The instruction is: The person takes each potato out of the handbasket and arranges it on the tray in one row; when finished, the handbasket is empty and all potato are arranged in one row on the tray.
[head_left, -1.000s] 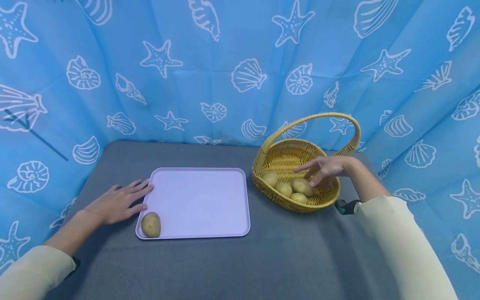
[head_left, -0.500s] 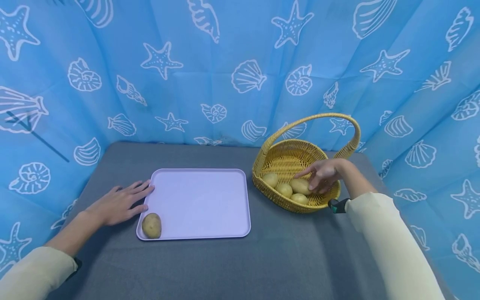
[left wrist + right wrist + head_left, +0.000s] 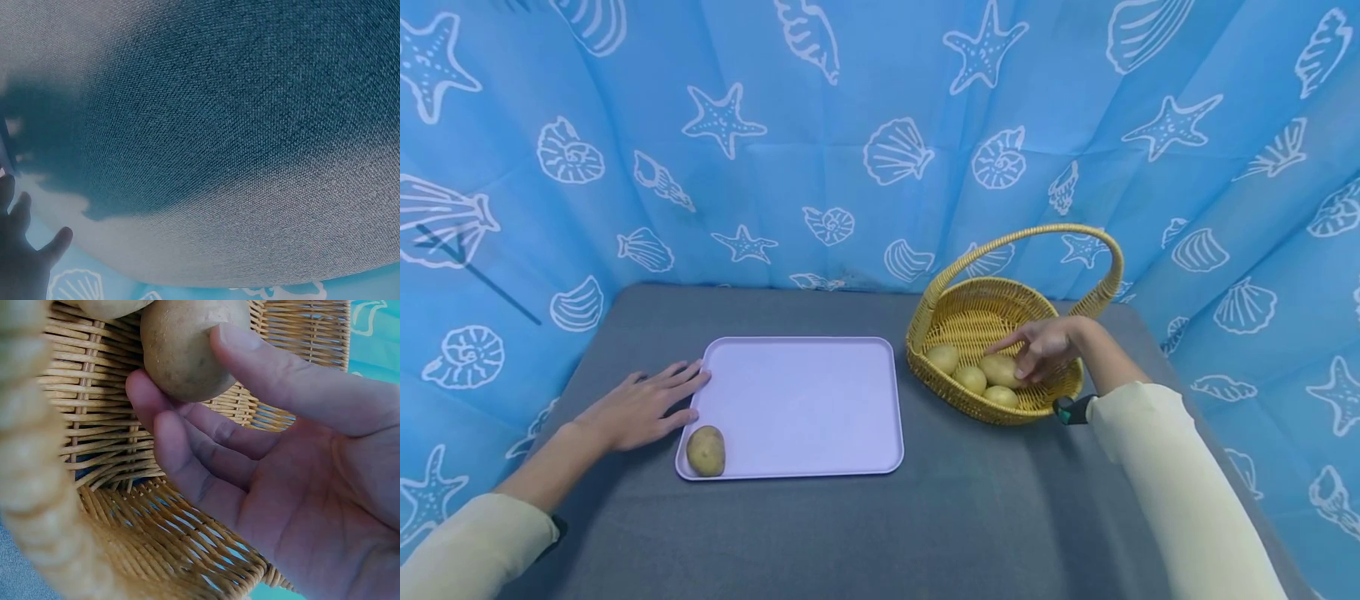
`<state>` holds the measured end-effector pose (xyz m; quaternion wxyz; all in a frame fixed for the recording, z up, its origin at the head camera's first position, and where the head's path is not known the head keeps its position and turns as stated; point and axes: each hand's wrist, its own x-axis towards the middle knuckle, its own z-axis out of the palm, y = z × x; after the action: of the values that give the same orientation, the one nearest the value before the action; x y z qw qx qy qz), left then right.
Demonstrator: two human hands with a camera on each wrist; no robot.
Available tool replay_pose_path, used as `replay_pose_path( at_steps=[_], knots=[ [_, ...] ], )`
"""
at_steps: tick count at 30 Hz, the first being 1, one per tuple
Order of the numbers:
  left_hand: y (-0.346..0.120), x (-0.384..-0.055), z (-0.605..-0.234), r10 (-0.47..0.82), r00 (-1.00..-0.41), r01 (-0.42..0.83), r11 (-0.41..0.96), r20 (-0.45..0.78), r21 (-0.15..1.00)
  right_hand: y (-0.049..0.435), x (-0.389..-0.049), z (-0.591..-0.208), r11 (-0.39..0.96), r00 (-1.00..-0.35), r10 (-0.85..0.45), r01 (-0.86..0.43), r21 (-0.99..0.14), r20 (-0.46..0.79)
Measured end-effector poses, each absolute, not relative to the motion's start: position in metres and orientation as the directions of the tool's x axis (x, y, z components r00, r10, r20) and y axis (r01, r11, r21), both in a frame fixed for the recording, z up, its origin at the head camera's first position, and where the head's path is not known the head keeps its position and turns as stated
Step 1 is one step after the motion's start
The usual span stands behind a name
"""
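In the head view, my right hand (image 3: 1047, 346) reaches into a yellow wicker basket (image 3: 973, 321) at the right. It pinches a potato (image 3: 997, 372); in the right wrist view the thumb presses one side of that potato (image 3: 187, 353) and the fingers curl under its other side. Several more potatoes (image 3: 972, 380) lie beside it in the basket. My left hand (image 3: 643, 407) lies with spread fingers at the left edge of a pale lilac tray (image 3: 805, 408), fingertips on the rim. One browner potato (image 3: 706, 451) sits in the tray's near left corner.
The basket's tall arched handle (image 3: 1022, 236) rises over the right hand's wrist area. A grey cloth (image 3: 850, 533) covers the table. Behind the table hangs a blue curtain (image 3: 820, 175) with white shells and starfish.
My right hand has shifted slightly down in the basket and closed its thumb and fingers about a potato, which turned a little. The left hand and tray stay as they were.
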<state>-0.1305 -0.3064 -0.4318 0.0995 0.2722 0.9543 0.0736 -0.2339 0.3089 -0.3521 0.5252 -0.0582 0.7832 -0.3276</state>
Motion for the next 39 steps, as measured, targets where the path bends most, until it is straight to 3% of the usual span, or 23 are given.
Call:
replay_pose_path(
  at_steps=[6,14,18,23,30,39],
  knots=[
    [-0.306,-0.129,-0.43,0.53,-0.834,0.5,0.843,-0.149,0.2,0.311,-0.237,-0.355,0.763,-0.447,-0.487,0.201,-0.614,-0.751],
    [-0.305,-0.13,-0.431,0.529,-0.835,0.499,0.844,-0.15,0.199,0.318,-0.226,-0.343,0.758,-0.612,-0.523,-0.016,-0.652,-0.593],
    [-0.305,-0.13,-0.43,0.525,-0.836,0.494,0.847,-0.158,0.197,0.316,-0.218,-0.33,0.742,-0.646,-0.568,-0.134,-0.657,-0.51],
    [-0.305,-0.13,-0.429,0.519,-0.838,0.489,0.852,-0.171,0.188,0.311,-0.212,-0.315,0.692,-0.614,-0.654,-0.248,-0.678,-0.442],
    [-0.306,-0.13,-0.428,0.529,-0.833,0.504,0.847,-0.161,0.172,0.286,-0.199,-0.291,0.57,-0.528,-0.755,-0.234,-0.787,-0.39],
    [-0.307,-0.129,-0.432,0.54,-0.828,0.52,0.841,-0.151,0.152,0.222,-0.177,-0.289,0.517,-0.458,-0.824,-0.363,-0.775,-0.335]
  ],
)
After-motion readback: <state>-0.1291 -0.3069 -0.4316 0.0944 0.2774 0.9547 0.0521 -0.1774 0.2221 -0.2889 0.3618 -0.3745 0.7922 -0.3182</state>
